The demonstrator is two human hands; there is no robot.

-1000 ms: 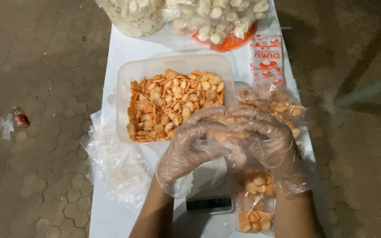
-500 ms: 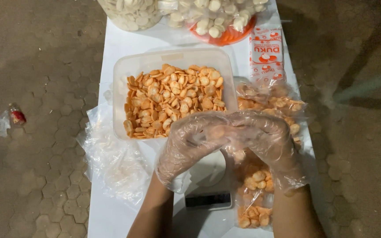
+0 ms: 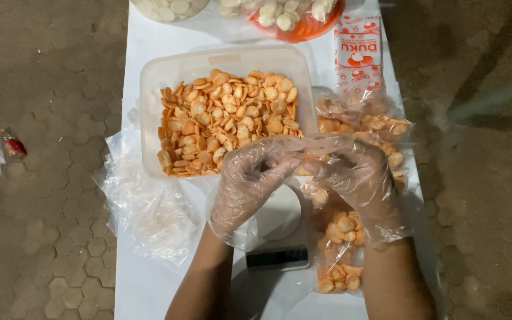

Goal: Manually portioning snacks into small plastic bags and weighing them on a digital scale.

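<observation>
- Plastic-gloved left hand (image 3: 249, 186) and right hand (image 3: 357, 178) pinch a clear bag (image 3: 303, 155) together, above the kitchen scale (image 3: 280, 231).
- Orange crackers fill the tub (image 3: 220, 65) just beyond the scale.
- Filled cracker bags (image 3: 342, 249) lie right of the scale.

Gloved left hand (image 3: 250, 186) and right hand (image 3: 357, 178) pinching a clear bag (image 3: 303, 151), above a scale (image 3: 280, 228), beside a tub of orange crackers (image 3: 223, 112)

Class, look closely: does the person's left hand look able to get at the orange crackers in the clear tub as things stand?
Probably yes. The left hand hovers just beside the open tub, whose crackers lie uncovered, though its fingers pinch a clear bag together with the right hand.
</observation>
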